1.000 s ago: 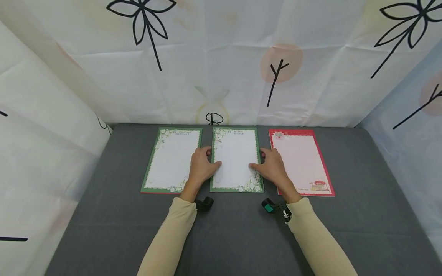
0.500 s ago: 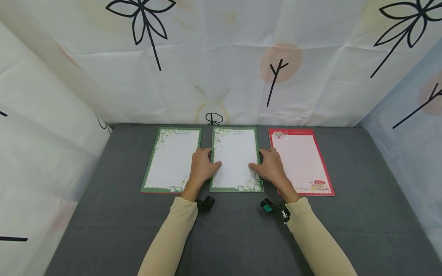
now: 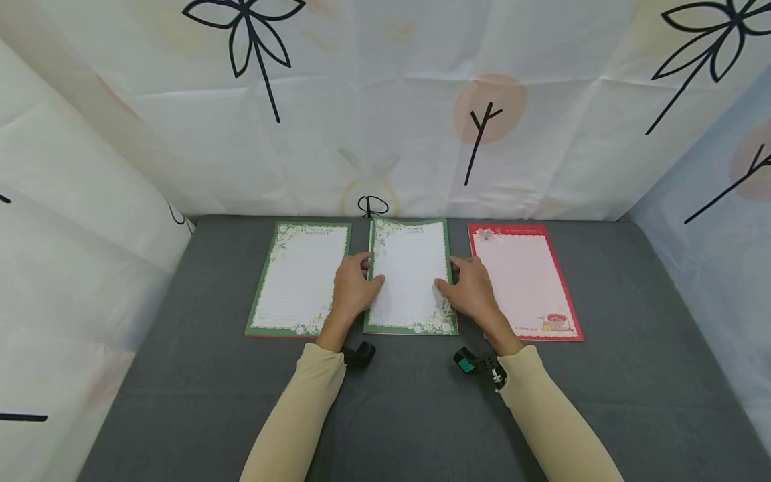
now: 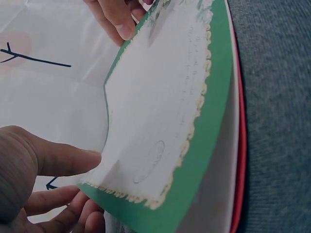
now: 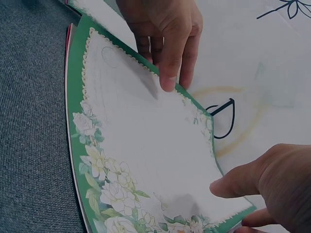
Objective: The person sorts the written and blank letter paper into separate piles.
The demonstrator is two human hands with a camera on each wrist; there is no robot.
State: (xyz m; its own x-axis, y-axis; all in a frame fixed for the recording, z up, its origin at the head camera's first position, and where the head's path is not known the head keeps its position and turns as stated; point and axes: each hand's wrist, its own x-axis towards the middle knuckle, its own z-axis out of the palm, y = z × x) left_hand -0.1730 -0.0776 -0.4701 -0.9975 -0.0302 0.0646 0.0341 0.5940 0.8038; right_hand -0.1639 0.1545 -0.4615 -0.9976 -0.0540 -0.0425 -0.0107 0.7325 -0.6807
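Note:
A lined sheet of paper (image 3: 409, 274) with a green floral border lies in the middle in the head view, its far edge bowed. My left hand (image 3: 355, 284) pinches its left edge, thumb on top and fingers beneath. On the right edge, my right hand (image 3: 472, 288) pinches it the same way. Both wrist views show the sheet curving upward between the hands. Below it, the left wrist view reveals a red-edged layer (image 4: 241, 184) on the cloth, with a gap under the green border. The fingers under the sheet are partly hidden.
Another green-bordered sheet (image 3: 295, 281) lies to the left, a red edge peeking out at its bottom. To the right is a red-bordered sheet (image 3: 524, 281). Grey cloth (image 3: 415, 415) covers the table. A white printed curtain (image 3: 409, 134) stands right behind the far edge.
The middle sheet has risen slightly off what lies under it, and its far edge now curves. Both hands keep their hold at nearly the same spots. The side sheets have not moved.

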